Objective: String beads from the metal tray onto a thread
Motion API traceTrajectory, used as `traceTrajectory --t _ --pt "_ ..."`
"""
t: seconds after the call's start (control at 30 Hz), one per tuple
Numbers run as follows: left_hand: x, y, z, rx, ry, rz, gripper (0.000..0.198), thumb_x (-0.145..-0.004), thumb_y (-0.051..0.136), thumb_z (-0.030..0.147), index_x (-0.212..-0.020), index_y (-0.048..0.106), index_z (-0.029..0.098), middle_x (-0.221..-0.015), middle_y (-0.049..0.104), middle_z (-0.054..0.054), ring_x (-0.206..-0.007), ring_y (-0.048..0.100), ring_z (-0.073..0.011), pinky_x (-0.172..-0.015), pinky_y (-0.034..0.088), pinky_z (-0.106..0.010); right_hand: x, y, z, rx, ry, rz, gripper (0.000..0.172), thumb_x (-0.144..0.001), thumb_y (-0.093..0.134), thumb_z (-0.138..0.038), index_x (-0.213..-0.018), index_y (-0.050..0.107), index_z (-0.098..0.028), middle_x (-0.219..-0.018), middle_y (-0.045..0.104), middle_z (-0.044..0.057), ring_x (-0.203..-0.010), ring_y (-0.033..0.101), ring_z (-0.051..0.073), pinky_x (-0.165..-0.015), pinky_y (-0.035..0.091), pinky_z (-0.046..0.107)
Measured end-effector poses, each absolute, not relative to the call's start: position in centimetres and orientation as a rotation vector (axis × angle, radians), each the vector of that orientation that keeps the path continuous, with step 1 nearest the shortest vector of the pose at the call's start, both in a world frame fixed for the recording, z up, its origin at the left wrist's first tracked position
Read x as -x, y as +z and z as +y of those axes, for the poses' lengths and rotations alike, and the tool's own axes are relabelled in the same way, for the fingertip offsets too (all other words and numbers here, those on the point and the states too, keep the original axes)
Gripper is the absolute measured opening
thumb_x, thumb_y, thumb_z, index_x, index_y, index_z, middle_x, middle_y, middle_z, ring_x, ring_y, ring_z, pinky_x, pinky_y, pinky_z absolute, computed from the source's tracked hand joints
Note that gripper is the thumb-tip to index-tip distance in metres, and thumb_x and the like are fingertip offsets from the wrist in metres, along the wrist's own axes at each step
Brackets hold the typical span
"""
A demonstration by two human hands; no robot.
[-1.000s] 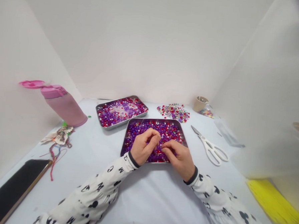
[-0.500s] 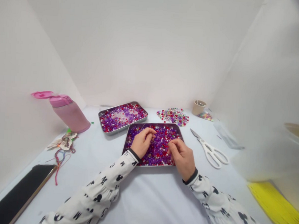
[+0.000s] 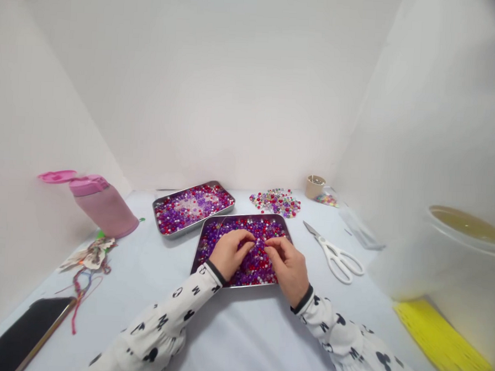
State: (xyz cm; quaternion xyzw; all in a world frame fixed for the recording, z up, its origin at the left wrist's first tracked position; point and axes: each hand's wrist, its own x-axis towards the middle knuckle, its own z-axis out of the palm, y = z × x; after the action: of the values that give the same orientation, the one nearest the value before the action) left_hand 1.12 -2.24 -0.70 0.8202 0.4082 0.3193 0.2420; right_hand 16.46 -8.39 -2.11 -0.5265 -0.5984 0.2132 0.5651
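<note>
Over the near metal tray both hands meet close together, fingertips a small gap apart. The tray is filled with purple, red and white beads. My left hand is closed in a pinch, thumb against forefinger. What sits in that pinch is too small to make out. My right hand also pinches, its fingertips pointing at the left hand's. Whatever it holds is too tiny to name. A faint thin line, perhaps thread, shows above the tray's left part.
Behind at left lies a second bead tray; a loose bead pile is beside it. White-handled scissors lie right, near a small cup and yellow sheet. A pink bottle, cords and phone stand left.
My right hand has moved left, bringing its fingertips close to my left hand's. My left hand keeps its pinch over the tray. The whole view has shifted slightly.
</note>
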Motion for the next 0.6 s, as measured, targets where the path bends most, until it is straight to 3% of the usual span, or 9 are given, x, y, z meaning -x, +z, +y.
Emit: traceTrajectory --t 0.2,0.4,0.6 --pt "-0.92 -1.15 -2.64 -1.251 0.838 0.753 0.031 -0.07 0.068 0.032 -0.094 0.056 0.015 -0.078 0.061 0.0 -0.069 0.06 -0.012 -0.067 0.048 -0.026 -16.29 -2.05 -8.62 1.287 0.469 -1.435 0.012 -0.082 0.049 -0.022 -0.074 0.057 -0.018 -0.061 0.053 -0.003 -0.053 0.046 0.01 -0.054 0.038 0.022" --pt "-0.77 -1.16 -2.74 -1.14 0.783 0.706 0.03 -0.068 0.07 0.032 -0.09 0.059 0.014 -0.073 0.063 0.0 -0.064 0.061 -0.0094 -0.062 0.047 -0.021 -16.14 -1.94 -8.98 1.305 0.424 -1.484 0.011 -0.081 0.049 -0.018 -0.074 0.057 -0.019 -0.061 0.053 -0.003 -0.052 0.046 0.009 -0.053 0.037 0.021" --pt "-0.69 -0.79 -2.97 -1.179 0.773 0.775 0.032 -0.069 0.068 0.035 -0.091 0.059 0.013 -0.081 0.066 -0.003 -0.059 0.059 -0.0076 -0.055 0.044 -0.018 -16.02 -2.35 -9.35 1.32 0.356 -1.56 0.012 -0.08 0.047 -0.017 -0.071 0.054 -0.018 -0.059 0.05 -0.003 -0.052 0.046 0.01 -0.053 0.037 0.021"
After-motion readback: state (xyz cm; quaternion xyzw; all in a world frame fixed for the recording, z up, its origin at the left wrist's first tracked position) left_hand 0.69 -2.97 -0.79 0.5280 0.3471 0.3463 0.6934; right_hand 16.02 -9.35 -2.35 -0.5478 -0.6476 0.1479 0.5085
